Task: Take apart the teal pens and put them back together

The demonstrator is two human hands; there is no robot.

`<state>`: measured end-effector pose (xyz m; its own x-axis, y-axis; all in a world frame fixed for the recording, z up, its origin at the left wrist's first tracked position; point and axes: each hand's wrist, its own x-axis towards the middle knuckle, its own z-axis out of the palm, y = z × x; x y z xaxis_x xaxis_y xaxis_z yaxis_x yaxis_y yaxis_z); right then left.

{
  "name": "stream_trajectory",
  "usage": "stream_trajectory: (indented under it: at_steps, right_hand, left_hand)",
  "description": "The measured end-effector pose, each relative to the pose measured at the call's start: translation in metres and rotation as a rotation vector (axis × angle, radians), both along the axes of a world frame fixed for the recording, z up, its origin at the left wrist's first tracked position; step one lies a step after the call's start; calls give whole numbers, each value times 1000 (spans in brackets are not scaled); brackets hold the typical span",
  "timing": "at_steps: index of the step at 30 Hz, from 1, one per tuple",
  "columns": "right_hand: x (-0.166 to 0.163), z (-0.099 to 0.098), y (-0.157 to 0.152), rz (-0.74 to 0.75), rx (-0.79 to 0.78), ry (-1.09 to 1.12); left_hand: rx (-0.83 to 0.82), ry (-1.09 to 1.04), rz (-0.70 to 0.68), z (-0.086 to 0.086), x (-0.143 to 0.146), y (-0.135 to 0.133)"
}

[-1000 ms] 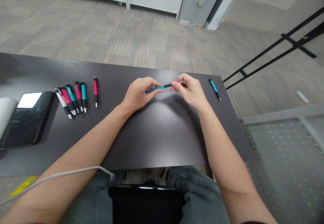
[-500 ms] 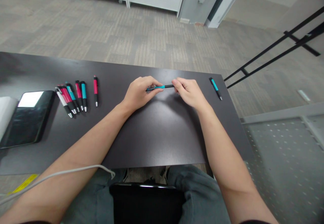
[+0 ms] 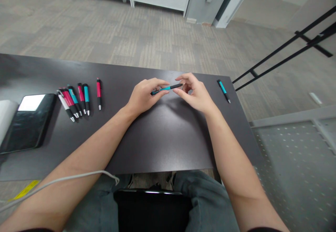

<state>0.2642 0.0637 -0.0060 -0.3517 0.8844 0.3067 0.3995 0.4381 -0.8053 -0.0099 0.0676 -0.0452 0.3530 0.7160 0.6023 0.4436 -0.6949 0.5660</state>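
Note:
A teal and black pen [image 3: 168,88] is held level above the dark table [image 3: 157,137] near its far edge. My left hand [image 3: 144,96] pinches the pen's teal end between thumb and fingers. My right hand [image 3: 195,92] sits at the pen's black tip, its thumb and forefinger close round the tip and the other fingers raised and spread.
Several pens in red, teal and white [image 3: 75,100] lie in a row at the left, with one red pen [image 3: 99,92] a little apart. Another teal pen [image 3: 223,90] lies near the right edge. A black phone [image 3: 25,121] rests at the far left. A white cable [image 3: 65,180] crosses my left arm.
My right hand has loosened from a closed grip over the pen's black end; its fingers have lifted and spread, and the black tip now shows. The left hand has stayed put.

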Motion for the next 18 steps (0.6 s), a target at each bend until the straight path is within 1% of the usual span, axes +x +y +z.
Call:
stream_trajectory:
  at_steps: [4, 7, 13, 18]
  right_hand:
    - [-1, -1, 1, -1, -86, 149]
    - [-1, -3, 2, 6, -123, 218]
    - [0, -9, 1, 13, -129, 221]
    - [1, -7, 0, 14, -101, 208]
  left_hand:
    - [58, -33, -4, 3, 2, -2]
    - [63, -34, 12, 4, 3, -3]
    - [69, -60, 28, 3, 4, -3]
    - [65, -59, 33, 3, 4, -3]
